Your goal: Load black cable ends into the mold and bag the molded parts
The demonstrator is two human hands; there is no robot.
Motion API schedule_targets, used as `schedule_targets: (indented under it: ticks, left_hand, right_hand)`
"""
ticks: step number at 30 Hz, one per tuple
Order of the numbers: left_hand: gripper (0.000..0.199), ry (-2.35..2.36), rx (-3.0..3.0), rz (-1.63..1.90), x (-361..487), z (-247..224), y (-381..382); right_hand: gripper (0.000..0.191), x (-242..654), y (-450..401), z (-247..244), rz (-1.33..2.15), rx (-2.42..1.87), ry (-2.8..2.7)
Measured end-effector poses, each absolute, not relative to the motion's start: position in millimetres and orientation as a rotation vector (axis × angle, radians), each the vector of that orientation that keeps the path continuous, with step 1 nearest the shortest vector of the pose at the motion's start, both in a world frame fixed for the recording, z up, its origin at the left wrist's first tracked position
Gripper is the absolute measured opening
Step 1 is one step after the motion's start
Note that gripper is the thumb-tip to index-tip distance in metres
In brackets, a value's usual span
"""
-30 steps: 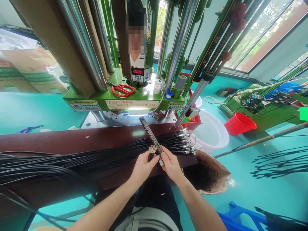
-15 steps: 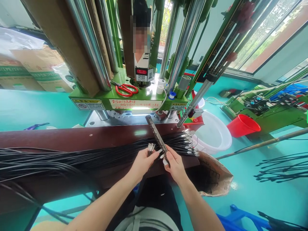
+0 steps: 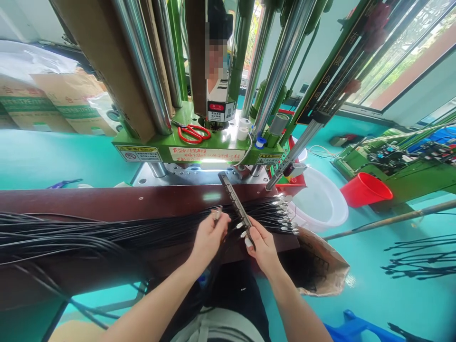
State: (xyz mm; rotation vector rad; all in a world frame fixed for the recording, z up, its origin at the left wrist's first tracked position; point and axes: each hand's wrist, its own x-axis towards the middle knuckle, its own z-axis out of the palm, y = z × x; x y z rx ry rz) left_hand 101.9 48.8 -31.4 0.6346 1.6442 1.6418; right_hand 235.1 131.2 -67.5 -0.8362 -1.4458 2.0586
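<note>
The right hand [image 3: 262,245] is closed around the near end of a long, narrow dark metal fixture bar [image 3: 235,203], which runs from that grip up and away to the left, its far end reaching toward the grey steel base plate [image 3: 185,175] of the green press machine [image 3: 199,147]. Two small silver connector tips [image 3: 241,224] stick out from the bar's left side just above the right hand's fingers. The left hand [image 3: 209,236] sits just to the left of the bar, pinched shut on a few metal-tipped ends of thin black cables [image 3: 216,213], held slightly apart from the bar and level with its lower half. So the bar's open slots lie up and to the right of the left hand, close by, and the left hand is the nearer one to them. The cable ends it holds trail back into the thick bundle of black cables [image 3: 107,235] lying lengthwise across the dark brown wooden bench [image 3: 107,204], their silver-tipped ends [image 3: 283,213] fanned out at the right, beyond the bar.
</note>
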Motion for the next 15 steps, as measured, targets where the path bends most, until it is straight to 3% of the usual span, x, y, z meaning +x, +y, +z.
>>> schedule_targets:
  ticks: [3, 6, 11, 15]
  left_hand:
    - [0.048, 1.512, 0.475, 1.772, 98.6, -19.2, 45.7]
    - [0.049, 1.519, 0.500, 1.617, 98.7, -20.0, 45.6]
    - [0.034, 1.699, 0.875, 1.458, 97.2, -38.8, 51.4]
    - [0.038, 1.718, 0.930, 1.395, 93.9, -40.6, 53.5]
  right_hand:
    - [0.066, 235.2, 133.7, -69.0, 2.135, -0.813, -1.292]
    - [0.065, 234.5, 134.2, -70.1, 2.136, -0.827, -1.301]
    - [0.064, 235.6, 132.9, -70.6, 2.118, -0.826, -1.390]
    - [0.067, 238.4, 133.7, -70.6, 2.140, -0.806, -1.404]
